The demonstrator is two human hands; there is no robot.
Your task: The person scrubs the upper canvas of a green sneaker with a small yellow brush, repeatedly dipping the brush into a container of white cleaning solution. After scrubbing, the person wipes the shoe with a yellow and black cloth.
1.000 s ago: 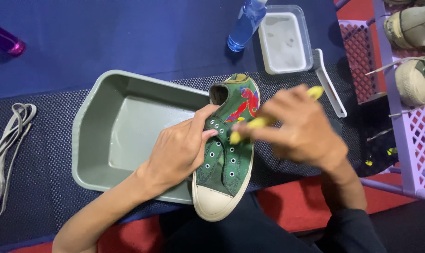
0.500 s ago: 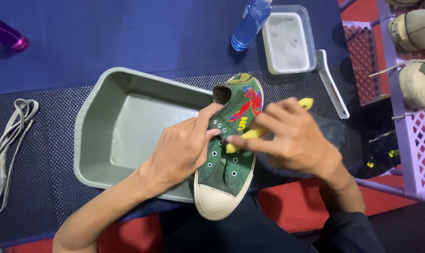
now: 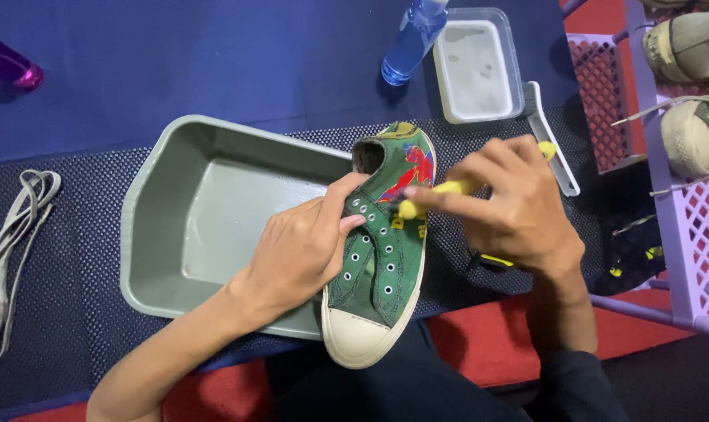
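Shoe: green canvas sneaker point(image 3: 385, 258), laces out, with a red and yellow print on the side. It sits propped on the near right rim of the grey tub, white toe cap hanging past the near table edge toward the person's lap, heel pointing far.
Left hand: the left hand point(image 3: 300, 254) is wrapped around the shoe's left side, thumb pressed on the eyelet strip, fingers closed tight on the canvas.
Right hand: the right hand point(image 3: 510, 207) is closed around a yellow brush point(image 3: 448, 191), its tip touching the shoe's right side near the print. The handle end pokes out past the knuckles on the far right.
Tub: grey plastic tub point(image 3: 175, 156), looks empty inside, takes up the middle left of the dark mesh mat point(image 3: 73, 234). Its right rim runs under the shoe.
Far side: blue spray bottle point(image 3: 413, 35) and a clear container point(image 3: 479, 62) stand just beside each other beyond the shoe, with a white brush point(image 3: 553, 144) lying close to the right hand's knuckles.
Right edge: a purple rack point(image 3: 682, 227) with more shoes point(image 3: 694, 133) boxes in that side, so things are pretty tight there.
Left edge: loose shoelaces point(image 3: 14, 250) lie well apart from the tub; a purple bottle point(image 3: 7, 66) sits far left.
Open room: the blue tabletop point(image 3: 198, 55) far left of the tub.
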